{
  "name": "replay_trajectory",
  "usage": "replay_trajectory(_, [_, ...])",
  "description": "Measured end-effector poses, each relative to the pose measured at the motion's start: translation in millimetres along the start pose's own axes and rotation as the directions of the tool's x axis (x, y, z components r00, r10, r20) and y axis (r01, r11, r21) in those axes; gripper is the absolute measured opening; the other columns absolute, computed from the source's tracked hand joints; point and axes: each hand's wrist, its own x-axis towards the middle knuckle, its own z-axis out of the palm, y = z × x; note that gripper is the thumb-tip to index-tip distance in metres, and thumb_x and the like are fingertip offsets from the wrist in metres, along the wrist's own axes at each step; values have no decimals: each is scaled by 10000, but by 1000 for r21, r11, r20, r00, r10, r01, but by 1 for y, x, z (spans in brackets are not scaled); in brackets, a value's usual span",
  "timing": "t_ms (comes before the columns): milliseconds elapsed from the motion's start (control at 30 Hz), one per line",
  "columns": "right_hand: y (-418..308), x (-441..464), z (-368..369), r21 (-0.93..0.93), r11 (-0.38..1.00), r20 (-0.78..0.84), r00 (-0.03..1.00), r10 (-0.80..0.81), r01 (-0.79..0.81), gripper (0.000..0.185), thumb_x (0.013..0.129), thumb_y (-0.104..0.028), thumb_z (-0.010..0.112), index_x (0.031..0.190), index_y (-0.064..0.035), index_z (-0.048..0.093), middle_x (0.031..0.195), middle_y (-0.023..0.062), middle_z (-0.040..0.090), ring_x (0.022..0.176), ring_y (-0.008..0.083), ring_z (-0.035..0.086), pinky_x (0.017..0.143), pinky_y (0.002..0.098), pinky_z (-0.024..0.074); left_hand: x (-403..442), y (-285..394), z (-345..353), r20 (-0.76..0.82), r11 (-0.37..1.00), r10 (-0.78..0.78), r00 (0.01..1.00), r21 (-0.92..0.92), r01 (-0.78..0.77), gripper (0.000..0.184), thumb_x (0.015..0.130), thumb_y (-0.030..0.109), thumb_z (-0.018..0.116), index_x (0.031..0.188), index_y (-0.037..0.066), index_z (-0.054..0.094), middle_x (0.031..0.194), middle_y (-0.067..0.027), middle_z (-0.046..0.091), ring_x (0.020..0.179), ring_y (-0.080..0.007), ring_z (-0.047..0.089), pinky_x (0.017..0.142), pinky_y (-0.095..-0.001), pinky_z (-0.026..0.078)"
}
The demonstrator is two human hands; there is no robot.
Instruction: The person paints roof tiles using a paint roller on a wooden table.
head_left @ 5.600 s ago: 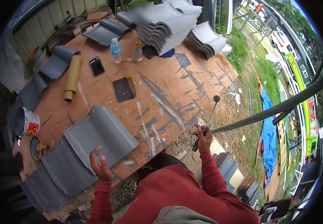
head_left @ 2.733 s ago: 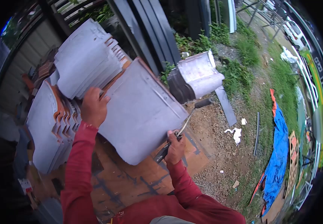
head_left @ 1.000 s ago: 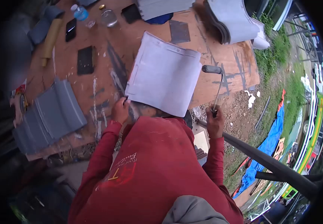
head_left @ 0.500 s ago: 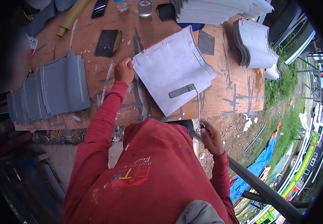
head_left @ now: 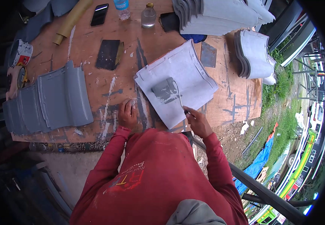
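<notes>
My right hand (head_left: 199, 123) is closed round the handle of a small paint roller (head_left: 179, 96) with a bent wire frame. Its grey head lies on a whitish curved roof tile (head_left: 192, 69), near the tile's left middle. A patch of wet-looking grey paint (head_left: 167, 98) shows there; where roller head ends and paint begins is hard to make out. My left hand (head_left: 127, 114) rests on the wooden table (head_left: 110, 90), left of the tile and apart from it, fingers lying on the board and holding nothing.
Grey-painted tiles (head_left: 63, 97) overlap at the left. Bare tiles stand in stacks (head_left: 218, 17) at the back and right (head_left: 254, 52). A phone (head_left: 99, 15), a plastic bottle (head_left: 123, 11), a glass jar (head_left: 148, 17), a dark block (head_left: 108, 54) and a paint can (head_left: 23, 52) are about.
My left hand has let go of the tile's left corner and come down onto the table. My right hand has risen with the roller, and grey paint now marks the tile.
</notes>
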Motion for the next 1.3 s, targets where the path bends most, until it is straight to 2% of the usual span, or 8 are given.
replay_trajectory(100, [-24,36,2,60,996,23,998,57,-58,362,1012,-120,544,1343,-4,637,942,225,718,774,265,679,762,365,533,11,12,-5,-5,999,18,1000,32,-18,353,928,85,605,1266,-14,608,1269,-195,579,1155,-397,563,1002,-471,465])
replay_trajectory(167, [-27,44,7,59,994,-30,996,-89,91,382,1041,-138,541,1403,-42,616,705,46,538,612,98,479,591,305,460,12,14,-7,15,999,16,1000,50,-17,355,924,83,604,1266,-13,610,1251,-187,586,1148,-391,564,1001,-465,464])
replay_trajectory(267, [-12,16,-2,-91,992,-11,996,-87,86,363,1000,-116,565,1340,-19,647,1063,278,721,977,366,732,848,400,550,10,8,-4,3,999,21,1000,40,-21,350,924,86,605,1258,-15,613,1239,-188,589,1152,-391,561,997,-469,464])
replay_trajectory(367, [-19,-36,-37,-139,989,78,995,59,-47,355,997,-114,566,1326,-8,647,1128,289,704,1072,420,697,890,438,550,12,10,-3,-14,999,33,999,23,-33,340,921,80,607,1246,-18,620,1239,-192,589,1154,-394,557,998,-473,462])
replay_trajectory(500, [-49,-60,-57,-257,963,70,993,99,-78,348,988,-92,557,1310,6,644,1125,278,708,1055,429,693,889,452,551,12,10,-3,-2,999,40,999,34,-40,328,933,109,591,1230,-27,628,1236,-202,590,1154,-403,555,1006,-484,454])
replay_trajectory(667, [8,28,17,-224,951,-110,964,-243,214,381,945,-30,498,1292,-9,651,1050,286,707,966,443,698,856,486,551,0,-3,16,-26,996,1,1000,85,2,363,963,195,540,1222,-45,627,1241,-253,581,1166,-446,536,1025,-536,428])
replay_trajectory(1033, [-28,-74,-34,-185,982,32,998,52,-45,406,950,-163,629,1349,-90,624,1032,232,717,961,404,705,871,468,551,1,-10,14,31,991,44,999,128,-48,358,940,156,536,1224,-49,612,1265,-263,548,1167,-448,538,1018,-536,428])
replay_trajectory(1300, [-28,-94,-68,-1,996,-11,996,-89,89,405,871,-194,717,1213,-7,610,1034,207,702,985,374,682,893,460,522,3,-1,11,22,987,80,997,141,-83,353,931,147,530,1210,-52,618,1255,-267,553,1173,-452,540,1020,-536,429])
